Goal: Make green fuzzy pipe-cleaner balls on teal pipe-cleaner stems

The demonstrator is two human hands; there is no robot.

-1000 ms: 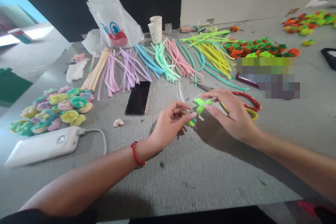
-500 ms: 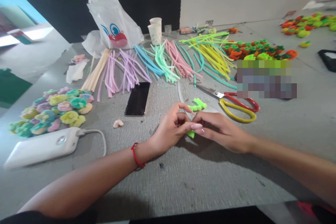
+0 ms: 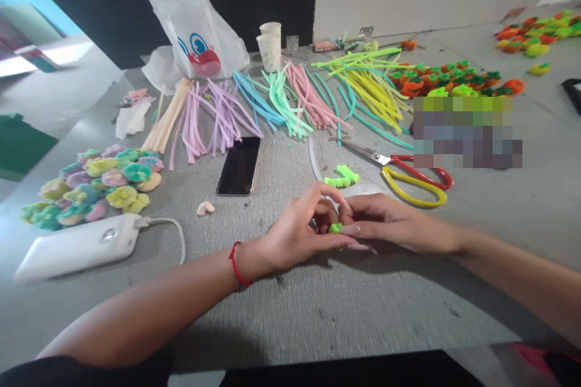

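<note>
Between the fingertips of both hands is a small bright green piece of pipe cleaner (image 3: pixel 336 228), mostly covered by the fingers. My left hand (image 3: pixel 302 227), with a red bracelet (image 3: pixel 235 263) at its wrist, curls around it from the left. My right hand (image 3: pixel 399 224) pinches it from the right. Just beyond the fingers lie bent bright green pipe-cleaner pieces (image 3: pixel 341 178). A thin whitish strip (image 3: pixel 314 159) runs toward the left fingers. Scissors (image 3: pixel 385 160) with one red and one yellow handle lie open beyond my right hand.
A phone (image 3: pixel 239 166) and a small pale curled piece (image 3: pixel 206 208) lie left of my hands. Bundled pipe cleaners (image 3: pixel 227 115) fan across the back. Fuzzy flowers (image 3: pixel 91 187) and a white power bank (image 3: pixel 82 248) sit left; orange and green fuzzy pieces (image 3: pixel 445 80) lie back right.
My fingers have shifted their grip on the green piece, which now shows between them rather than below. My right hand's fingers have turned slightly. The view has moved a little.
</note>
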